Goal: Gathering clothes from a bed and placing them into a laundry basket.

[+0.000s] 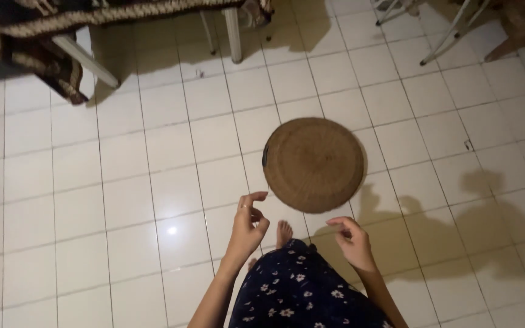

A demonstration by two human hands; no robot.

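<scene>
Down on the floor, head view: I stand on white floor tiles (pixel 153 152) and look straight down past my dark flowered skirt (pixel 299 291).
Woven tray: a round brown woven tray (pixel 314 164) lies flat on the tiles, upside down as far as I can tell, just ahead of my feet.
Left grip: my left hand (pixel 247 228) is raised in front of me, fingers curled loosely with the thumb near the forefinger, grasping nothing.
Right grip: my right hand (pixel 352 242) hangs at about the same height, fingers half bent and slack, released and empty.
Tray against the grips: the tray sits beyond both hands and between them, its near edge just above the gap that separates them; neither hand touches it. In the picture the left fingertips come close to the tray's lower left edge, and the right fingertips sit just under its lower right edge.
Foot: my bare foot (pixel 284 234) shows between the hands, toes pointing at the tray and close to its near rim.
Shadows: my shadow (pixel 457 218) falls on the tiles to the right of the tray.
Farther off: white furniture legs (pixel 233 33) stand at the top of the view, with a patterned brown cloth (pixel 44 36) draped over the top left corner.
</scene>
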